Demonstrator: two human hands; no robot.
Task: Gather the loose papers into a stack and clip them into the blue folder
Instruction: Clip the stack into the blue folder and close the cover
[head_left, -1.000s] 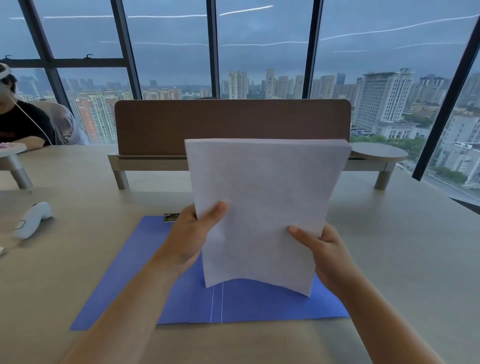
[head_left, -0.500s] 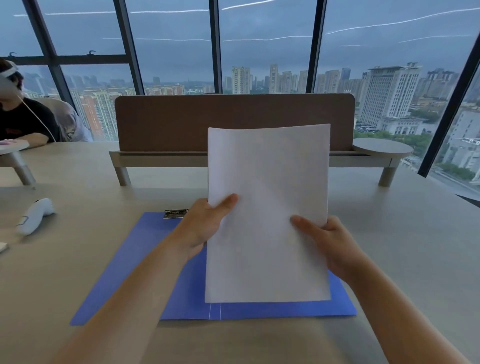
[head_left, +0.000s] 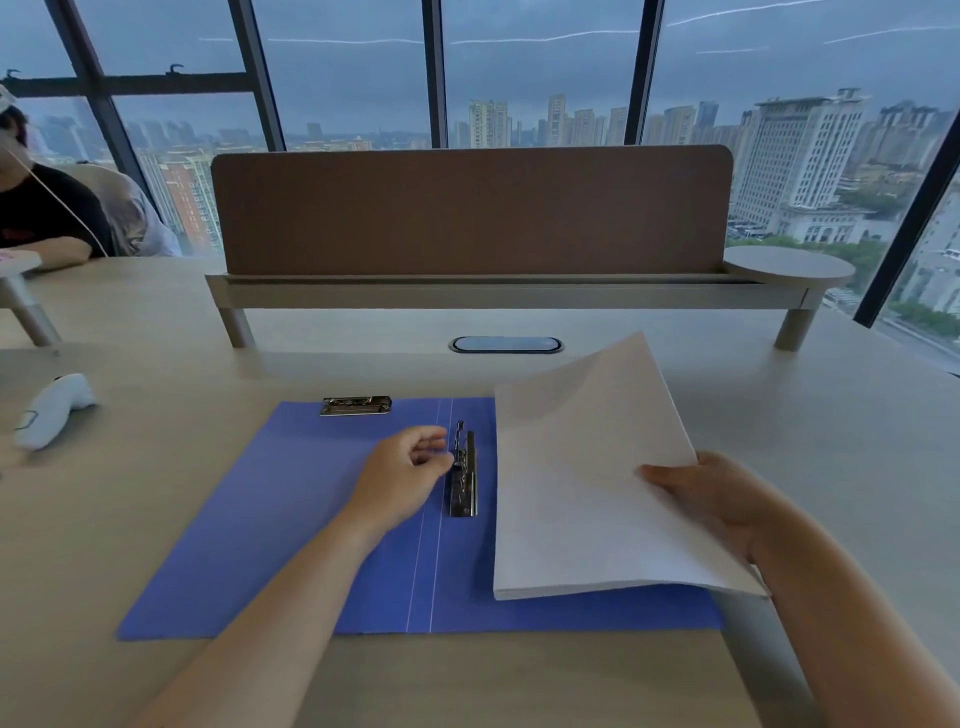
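Your right hand (head_left: 727, 506) grips the paper stack (head_left: 587, 483) by its right edge, tilted over the open blue folder's (head_left: 291, 519) right half. Your left hand (head_left: 402, 475) pinches the metal clip (head_left: 464, 475) by the spine.

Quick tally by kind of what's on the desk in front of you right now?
Blue folder: 1
Metal clips on the folder: 2
Paper stack: 1, held by the right hand
White controller: 1
Desk divider shelf: 1
Total: 6
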